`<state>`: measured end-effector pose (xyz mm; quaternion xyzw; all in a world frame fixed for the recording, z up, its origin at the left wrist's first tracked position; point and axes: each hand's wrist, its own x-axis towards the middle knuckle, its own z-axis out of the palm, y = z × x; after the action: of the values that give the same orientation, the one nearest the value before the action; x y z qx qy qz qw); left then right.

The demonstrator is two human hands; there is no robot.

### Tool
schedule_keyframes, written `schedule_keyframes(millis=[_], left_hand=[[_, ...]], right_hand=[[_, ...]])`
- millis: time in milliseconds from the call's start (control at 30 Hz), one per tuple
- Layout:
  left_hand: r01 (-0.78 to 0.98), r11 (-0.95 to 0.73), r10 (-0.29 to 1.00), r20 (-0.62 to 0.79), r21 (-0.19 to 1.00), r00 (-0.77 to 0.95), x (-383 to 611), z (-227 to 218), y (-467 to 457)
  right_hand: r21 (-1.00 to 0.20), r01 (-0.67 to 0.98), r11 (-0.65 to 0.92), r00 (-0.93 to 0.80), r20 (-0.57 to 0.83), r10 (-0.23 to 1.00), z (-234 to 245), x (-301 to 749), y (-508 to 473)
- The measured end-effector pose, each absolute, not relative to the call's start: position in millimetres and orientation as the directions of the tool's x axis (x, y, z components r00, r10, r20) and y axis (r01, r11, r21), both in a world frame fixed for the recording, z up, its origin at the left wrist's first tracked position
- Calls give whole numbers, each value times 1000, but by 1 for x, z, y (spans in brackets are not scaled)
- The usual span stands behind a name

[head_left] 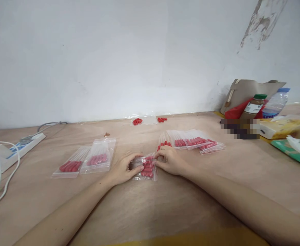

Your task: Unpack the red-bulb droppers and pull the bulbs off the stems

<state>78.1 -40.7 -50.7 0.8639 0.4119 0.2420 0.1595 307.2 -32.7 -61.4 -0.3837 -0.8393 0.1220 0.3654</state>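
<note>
A small clear zip bag [148, 168] with several red capsule-shaped pieces lies on the wooden table [150, 205] between my hands. My left hand [125, 169] pinches its left edge with closed fingers. My right hand [169, 160] pinches its right edge, fingers curled. Two filled clear bags [88, 160] lie to the left. A fanned pile of filled bags [193, 140] lies to the right, behind my right hand.
Loose red pieces [137, 121] lie on plastic by the wall. A white power strip [16, 148] and cables sit at the far left. At the right stand a brown bottle [255, 106], a clear water bottle [275, 102], a tan bag [249, 90] and a green tissue pack [293, 152].
</note>
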Motion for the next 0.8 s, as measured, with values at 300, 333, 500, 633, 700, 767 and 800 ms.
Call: schedule_keyframes(millis=[300, 333, 500, 633, 700, 767, 800], left_hand=[[636, -479, 869, 225, 605, 441, 82, -60, -40], [633, -477, 869, 223, 610, 441, 82, -60, -40], [640, -498, 859, 235, 585, 454, 85, -57, -42], [642, -510, 857, 271, 572, 439, 87, -54, -45], [643, -504, 860, 270, 577, 432, 88, -53, -46], [637, -513, 854, 270, 575, 444, 89, -52, -47], [635, -523, 849, 276, 569, 451, 89, -52, -47]], right_hand=[[-864, 397, 310, -294, 201, 934, -60, 292, -37], [-884, 369, 286, -288, 184, 940, -61, 291, -37], [-922, 306, 237, -272, 154, 950, -71, 288, -29], [-909, 331, 251, -270, 164, 949, -72, 288, -27], [-915, 311, 258, -307, 160, 938, -71, 288, -28], [-930, 268, 252, -326, 159, 932, -71, 287, -28], [-937, 252, 243, -318, 157, 935, -71, 287, -28]])
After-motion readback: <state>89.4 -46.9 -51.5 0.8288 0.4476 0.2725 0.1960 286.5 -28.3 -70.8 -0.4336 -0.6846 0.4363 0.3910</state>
